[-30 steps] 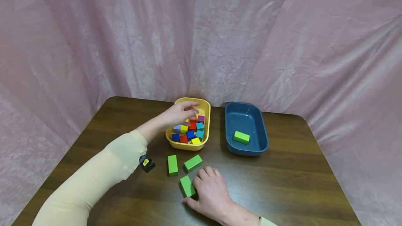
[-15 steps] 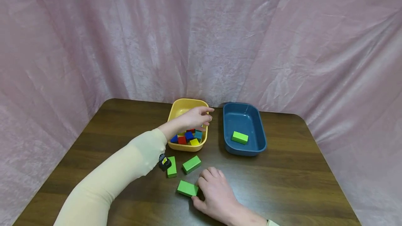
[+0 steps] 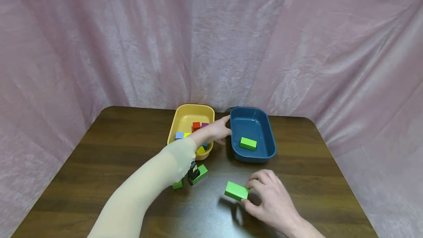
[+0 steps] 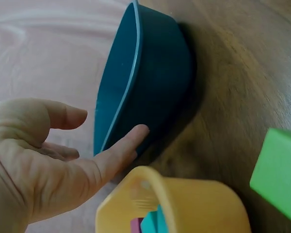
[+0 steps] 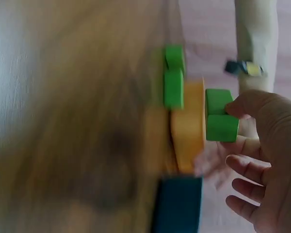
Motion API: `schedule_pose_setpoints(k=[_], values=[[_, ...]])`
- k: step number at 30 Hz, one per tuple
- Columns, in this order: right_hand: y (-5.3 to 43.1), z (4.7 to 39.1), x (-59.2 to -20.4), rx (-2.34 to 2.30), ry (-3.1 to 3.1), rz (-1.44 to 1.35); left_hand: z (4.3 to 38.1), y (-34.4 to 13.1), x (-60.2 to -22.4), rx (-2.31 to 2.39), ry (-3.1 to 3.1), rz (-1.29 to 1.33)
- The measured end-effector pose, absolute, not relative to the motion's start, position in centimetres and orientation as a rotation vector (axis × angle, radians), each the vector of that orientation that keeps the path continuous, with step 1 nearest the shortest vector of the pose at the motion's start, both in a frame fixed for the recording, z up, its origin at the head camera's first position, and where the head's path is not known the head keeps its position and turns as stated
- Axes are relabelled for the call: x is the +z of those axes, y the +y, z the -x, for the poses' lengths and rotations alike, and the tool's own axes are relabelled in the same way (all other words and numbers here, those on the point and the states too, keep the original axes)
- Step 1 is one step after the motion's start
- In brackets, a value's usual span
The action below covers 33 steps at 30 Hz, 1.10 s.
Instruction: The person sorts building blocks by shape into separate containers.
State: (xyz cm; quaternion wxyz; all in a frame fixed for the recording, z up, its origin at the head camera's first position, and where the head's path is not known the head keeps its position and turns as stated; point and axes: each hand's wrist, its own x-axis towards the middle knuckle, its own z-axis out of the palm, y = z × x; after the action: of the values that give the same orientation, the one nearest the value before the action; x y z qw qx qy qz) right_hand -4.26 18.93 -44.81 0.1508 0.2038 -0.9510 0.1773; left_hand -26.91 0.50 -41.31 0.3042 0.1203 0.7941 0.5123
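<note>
My right hand (image 3: 274, 199) pinches a green block (image 3: 235, 191) by one end between thumb and fingers, lifted above the table with its shadow below. In the right wrist view this green block (image 5: 222, 127) sits at the fingertips. My left hand (image 3: 219, 129) reaches across the yellow bin's right rim to the left wall of the blue bin (image 3: 252, 120). Its fingers are extended and hold nothing; in the left wrist view one fingertip (image 4: 141, 131) lies at the blue wall, though contact is hard to tell. Another green block (image 3: 248, 143) lies inside the blue bin.
The yellow bin (image 3: 185, 115) holds several coloured cubes, partly hidden by my left forearm. Two more green blocks lie on the table, one green block (image 3: 201, 173) under the wrist camera, the other green block (image 3: 177, 185) mostly covered by the sleeve. A pink curtain (image 3: 211, 39) hangs behind.
My left hand has moved right from over the yellow bin to the blue bin's edge. My right hand has turned the green block, raised it off the table and carried it right.
</note>
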Motion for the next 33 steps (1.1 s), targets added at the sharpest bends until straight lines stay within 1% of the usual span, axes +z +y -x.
schedule_pose_setpoints(k=[3,6,12,17,22,27,33], values=[[21.5,4.8,-44.0,0.532,-2.697,-0.488,27.3,0.9,-41.8,1.363,2.074,-0.278],[24.0,6.1,-43.1,0.58,-2.66,-0.384,27.5,1.2,-42.0,1.376,2.042,-0.258],[27.1,10.9,-41.8,0.622,-2.634,-0.211,27.7,1.2,-42.5,1.391,2.025,-0.243],[27.4,15.4,-42.3,0.557,-2.672,-0.143,27.4,1.2,-42.9,1.384,2.021,-0.27],[26.8,18.7,-42.9,0.456,-2.758,-0.096,27.2,1.3,-43.1,1.388,2.001,-0.272],[26.4,20.8,-43.5,0.394,-2.805,-0.054,27.3,1.4,-43.0,1.357,1.998,-0.265],[26.4,21.6,-44.3,0.387,-2.862,0.025,27.4,1.7,-42.7,1.317,1.99,-0.263]])
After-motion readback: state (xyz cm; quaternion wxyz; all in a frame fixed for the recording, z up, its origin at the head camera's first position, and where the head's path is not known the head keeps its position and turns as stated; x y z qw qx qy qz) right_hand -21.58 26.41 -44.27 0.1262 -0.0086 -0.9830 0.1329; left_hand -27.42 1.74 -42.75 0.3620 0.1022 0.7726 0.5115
